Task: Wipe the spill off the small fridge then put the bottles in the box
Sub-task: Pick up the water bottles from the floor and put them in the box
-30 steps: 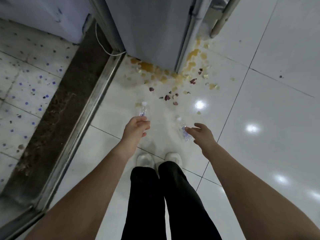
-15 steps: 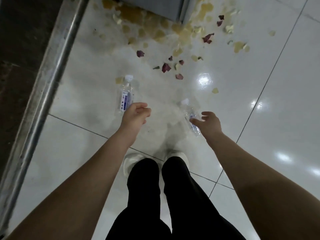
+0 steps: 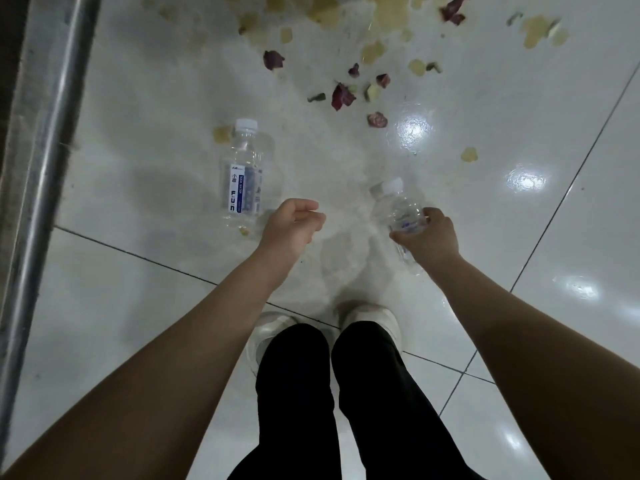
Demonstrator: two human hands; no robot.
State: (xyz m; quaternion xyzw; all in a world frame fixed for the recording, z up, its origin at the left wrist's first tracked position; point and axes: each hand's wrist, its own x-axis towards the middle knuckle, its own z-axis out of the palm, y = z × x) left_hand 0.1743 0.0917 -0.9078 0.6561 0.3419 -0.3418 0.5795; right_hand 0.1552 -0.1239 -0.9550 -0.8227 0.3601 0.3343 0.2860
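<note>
Two clear plastic bottles with white caps lie on the white tiled floor. The left bottle [image 3: 242,174], with a blue and white label, lies flat with its cap pointing away from me. My left hand [image 3: 291,225] hovers just right of its base, fingers loosely curled and empty. My right hand [image 3: 427,237] has its fingers wrapped around the right bottle [image 3: 398,206], whose cap points up and left. A yellowish spill [image 3: 381,15] with dark red petals [image 3: 341,95] spreads across the floor beyond the bottles. Fridge and box are out of view.
A metal door track [image 3: 41,168] runs along the left edge with a dark threshold beyond it. My white shoes [image 3: 370,317] and black trousers stand just behind the hands. Scattered yellow bits [image 3: 469,154] lie near the bright ceiling-light reflections.
The view has dropped closer to the floor and the fridge has left the frame. My right hand has closed around the right bottle. My left hand has come down beside the left bottle.
</note>
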